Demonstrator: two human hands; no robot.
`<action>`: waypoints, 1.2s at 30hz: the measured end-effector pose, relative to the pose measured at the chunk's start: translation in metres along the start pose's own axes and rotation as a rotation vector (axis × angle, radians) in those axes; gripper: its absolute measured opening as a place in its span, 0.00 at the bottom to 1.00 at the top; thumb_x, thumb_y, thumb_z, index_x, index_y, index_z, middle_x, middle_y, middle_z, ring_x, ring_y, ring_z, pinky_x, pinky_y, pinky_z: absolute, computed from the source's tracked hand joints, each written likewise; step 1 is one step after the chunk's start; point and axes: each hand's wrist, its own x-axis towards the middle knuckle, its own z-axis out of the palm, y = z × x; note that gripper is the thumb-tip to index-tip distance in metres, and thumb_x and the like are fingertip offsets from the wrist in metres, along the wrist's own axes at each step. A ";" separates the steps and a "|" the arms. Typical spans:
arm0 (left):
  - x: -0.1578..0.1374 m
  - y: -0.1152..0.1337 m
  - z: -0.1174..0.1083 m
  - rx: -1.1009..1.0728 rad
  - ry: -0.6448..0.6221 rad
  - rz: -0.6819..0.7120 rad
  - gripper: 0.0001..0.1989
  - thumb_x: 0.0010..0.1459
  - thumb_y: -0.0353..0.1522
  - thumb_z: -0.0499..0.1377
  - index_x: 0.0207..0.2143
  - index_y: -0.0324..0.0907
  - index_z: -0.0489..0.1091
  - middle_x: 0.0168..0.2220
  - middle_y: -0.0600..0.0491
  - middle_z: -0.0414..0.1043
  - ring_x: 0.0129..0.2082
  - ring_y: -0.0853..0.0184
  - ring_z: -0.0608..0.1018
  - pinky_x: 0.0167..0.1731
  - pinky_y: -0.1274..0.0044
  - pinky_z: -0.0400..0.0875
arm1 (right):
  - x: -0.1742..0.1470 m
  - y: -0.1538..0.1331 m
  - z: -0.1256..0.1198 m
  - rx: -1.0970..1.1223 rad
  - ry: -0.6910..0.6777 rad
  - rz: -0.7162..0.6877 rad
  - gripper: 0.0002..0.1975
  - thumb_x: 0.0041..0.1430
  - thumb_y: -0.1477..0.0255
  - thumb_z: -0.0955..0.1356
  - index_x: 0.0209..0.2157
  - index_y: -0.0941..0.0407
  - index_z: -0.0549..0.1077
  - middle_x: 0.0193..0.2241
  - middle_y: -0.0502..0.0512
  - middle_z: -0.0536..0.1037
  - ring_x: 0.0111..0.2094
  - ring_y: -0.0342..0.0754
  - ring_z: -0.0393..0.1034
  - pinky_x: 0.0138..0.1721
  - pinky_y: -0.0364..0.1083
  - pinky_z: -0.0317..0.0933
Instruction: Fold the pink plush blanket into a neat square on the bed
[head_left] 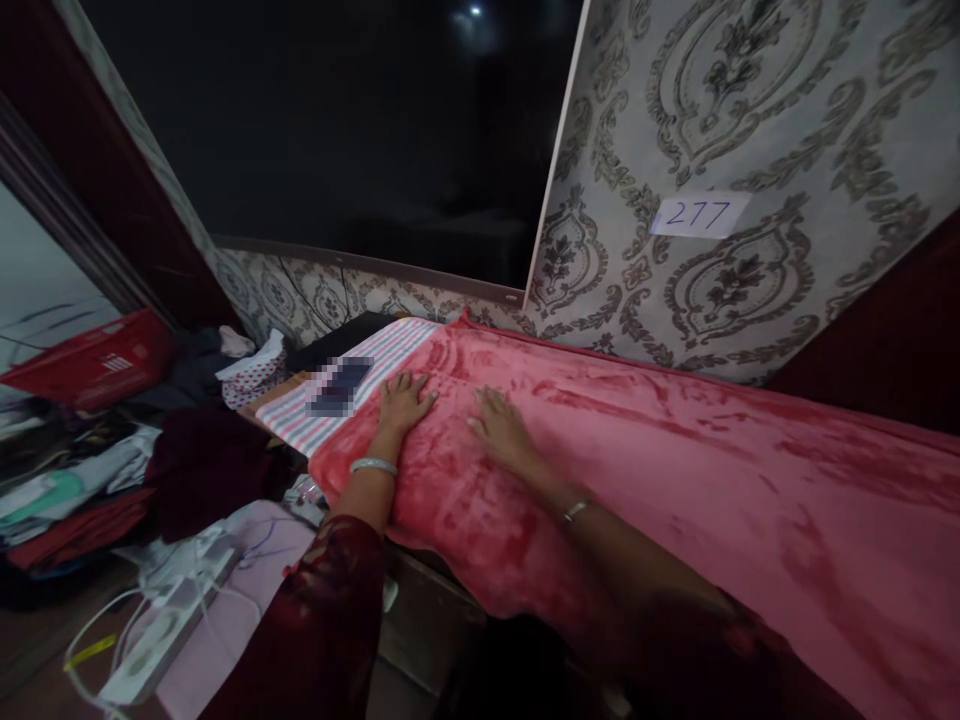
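Observation:
A red plush blanket [675,440] lies spread over a long surface and hangs down over its front edge. My left hand [403,402] rests flat on the blanket near its left end, fingers apart. To its right, my right hand [501,428] also lies on the plush, slightly blurred, with its fingers stretched out. Neither hand holds anything. Beyond the blanket's left end, a striped cloth [405,345] in pink, white and grey covers the surface. On that cloth sits a dark flat thing [352,385], partly pixelated, its kind unclear.
Behind the surface a large dark television [360,130] hangs on patterned wallpaper, beside a paper marked 277 [701,214]. At left are a red basket [97,360], piled clothes [210,470] and a white power strip [169,630] with loose cables.

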 end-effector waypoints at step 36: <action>0.012 0.007 -0.009 0.034 0.113 0.045 0.36 0.65 0.41 0.32 0.65 0.34 0.61 0.67 0.39 0.62 0.67 0.53 0.64 0.63 0.53 0.57 | -0.187 0.211 -0.061 -0.370 0.094 0.738 0.32 0.73 0.56 0.54 0.72 0.56 0.54 0.73 0.64 0.52 0.72 0.59 0.44 0.67 0.65 0.44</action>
